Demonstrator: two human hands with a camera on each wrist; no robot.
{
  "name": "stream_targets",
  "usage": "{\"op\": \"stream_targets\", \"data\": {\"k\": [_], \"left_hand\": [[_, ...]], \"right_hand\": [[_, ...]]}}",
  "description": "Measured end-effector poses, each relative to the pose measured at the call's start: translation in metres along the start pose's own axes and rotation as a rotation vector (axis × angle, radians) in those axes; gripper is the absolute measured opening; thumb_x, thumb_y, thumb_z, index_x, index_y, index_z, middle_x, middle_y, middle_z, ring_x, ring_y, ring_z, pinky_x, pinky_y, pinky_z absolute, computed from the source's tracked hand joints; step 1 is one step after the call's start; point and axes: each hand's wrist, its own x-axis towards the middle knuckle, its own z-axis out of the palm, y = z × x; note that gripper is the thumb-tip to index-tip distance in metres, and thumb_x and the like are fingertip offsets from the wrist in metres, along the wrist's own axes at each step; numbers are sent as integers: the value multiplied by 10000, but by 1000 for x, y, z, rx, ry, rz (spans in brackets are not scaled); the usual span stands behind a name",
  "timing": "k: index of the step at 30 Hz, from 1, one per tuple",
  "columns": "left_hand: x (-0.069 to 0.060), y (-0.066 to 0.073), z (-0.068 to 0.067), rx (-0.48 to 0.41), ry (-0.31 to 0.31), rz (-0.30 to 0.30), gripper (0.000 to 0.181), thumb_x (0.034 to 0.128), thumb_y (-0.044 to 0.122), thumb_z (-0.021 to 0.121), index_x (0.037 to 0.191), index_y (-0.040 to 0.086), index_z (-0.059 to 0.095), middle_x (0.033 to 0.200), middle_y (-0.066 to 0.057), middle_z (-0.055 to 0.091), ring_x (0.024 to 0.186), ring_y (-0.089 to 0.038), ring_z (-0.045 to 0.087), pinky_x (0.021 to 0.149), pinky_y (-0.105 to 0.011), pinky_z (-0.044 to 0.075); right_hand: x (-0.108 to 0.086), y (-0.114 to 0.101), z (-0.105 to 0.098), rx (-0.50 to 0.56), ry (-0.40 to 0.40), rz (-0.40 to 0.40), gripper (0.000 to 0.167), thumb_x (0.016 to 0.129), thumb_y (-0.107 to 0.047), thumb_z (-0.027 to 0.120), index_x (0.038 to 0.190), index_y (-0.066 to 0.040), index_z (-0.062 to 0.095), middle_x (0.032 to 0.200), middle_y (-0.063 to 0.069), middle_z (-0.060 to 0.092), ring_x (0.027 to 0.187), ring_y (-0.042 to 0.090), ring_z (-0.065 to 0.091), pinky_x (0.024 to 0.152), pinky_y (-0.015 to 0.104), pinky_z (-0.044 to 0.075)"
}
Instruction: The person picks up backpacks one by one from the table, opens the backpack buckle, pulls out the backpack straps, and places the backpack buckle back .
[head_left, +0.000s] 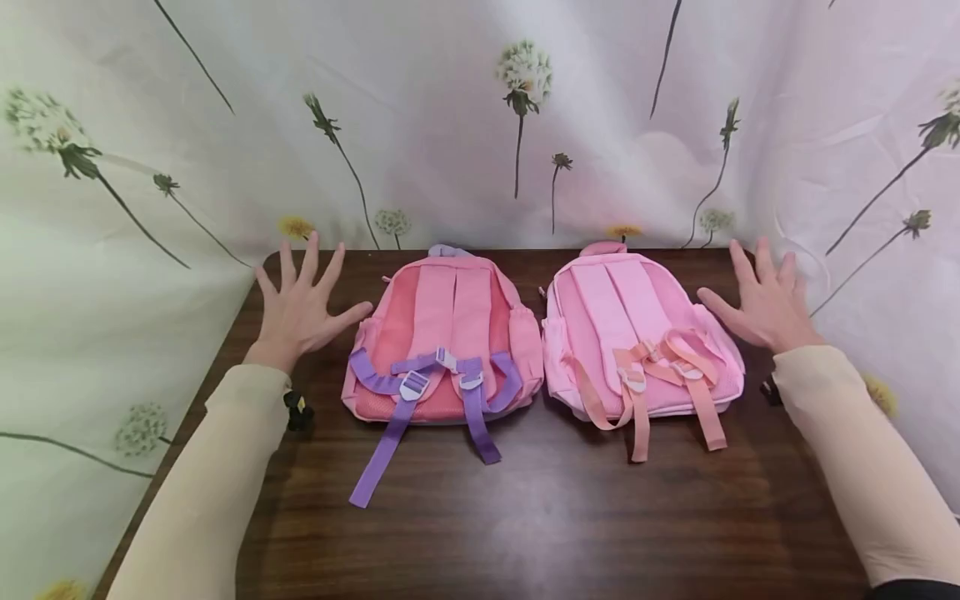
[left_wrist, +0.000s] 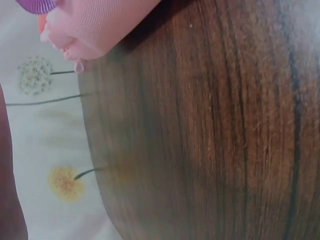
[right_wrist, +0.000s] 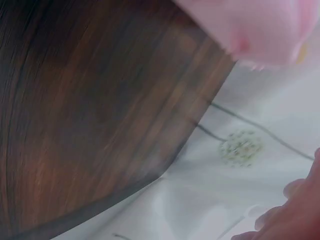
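Coral-pink backpack (head_left: 453, 308), and it lies on the table (head_left: 540, 517) with its strap side up, top end toward the back edge! Purple straps (head_left: 382, 454) tangle across its lower half, threaded through white buckles (head_left: 414, 385), the longest tail running well out over the dark wood grain. Right alongside comes the light-pink backpack (head_left: 607, 308), tilted slightly, same side up, its peach straps (head_left: 640, 429) looping and dangling past the bottom edge; the two bags sit flank to flank, touching or very nearly so.

Now to the flanks: left hand (head_left: 303, 304), grip wide, fingers fanned, thumb pointing at the coral bag. Right hand (head_left: 768, 304) mirrors it, grip wide too, thumb just beside the light-pink bag; whether either thumb makes contact, I cannot tell. Pale sleeves (head_left: 217, 467) run back from both wrists, with a small black device (head_left: 298, 411) beside the left one. Behind it all, a whitish cloth (head_left: 442, 125) rises, printed with dandelions (head_left: 525, 75) on thin dark stems.
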Motion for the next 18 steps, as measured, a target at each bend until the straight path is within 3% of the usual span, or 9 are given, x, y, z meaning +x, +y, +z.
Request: {"op": "stream_targets", "data": {"k": [4, 10, 14, 18], "left_hand": [[-1, 4, -1, -15, 0, 15, 1009, 913, 881, 353, 1696, 340, 20, 1765, -44, -138, 1576, -437, -224, 1122, -821, -123], [-7, 17, -8, -141, -33, 29, 922, 977, 778, 410, 1701, 309, 83, 1773, -107, 32, 1562, -565, 87, 1150, -826, 10], [-12, 30, -13, -239, -79, 26, 874, 1010, 706, 438, 1701, 261, 140, 1761, -121, 127, 1538, -528, 246, 1186, -763, 156], [-17, 42, -18, -342, -52, 62, 782, 1016, 584, 564, 1643, 162, 363, 1689, -141, 347, 1510, -443, 373, 1179, -679, 309]], "right_hand": [[-2, -16, -5, 37, -9, -45, 942, 1018, -679, 437, 1699, -169, 33, 1721, 278, -105, 1506, 661, -94, 1166, 796, -3], [-12, -44, -7, 83, 33, -157, 866, 1037, -590, 503, 1674, -84, 209, 1719, 288, 111, 1550, 571, 113, 1200, 743, 111], [-21, -72, -11, 114, 60, -236, 816, 1008, -547, 602, 1629, -80, 350, 1682, 261, 278, 1535, 491, 267, 1184, 701, 239], [-27, -107, -9, 185, 67, -342, 767, 931, -456, 763, 1544, -83, 492, 1589, 213, 451, 1463, 446, 411, 1140, 664, 349]]}}
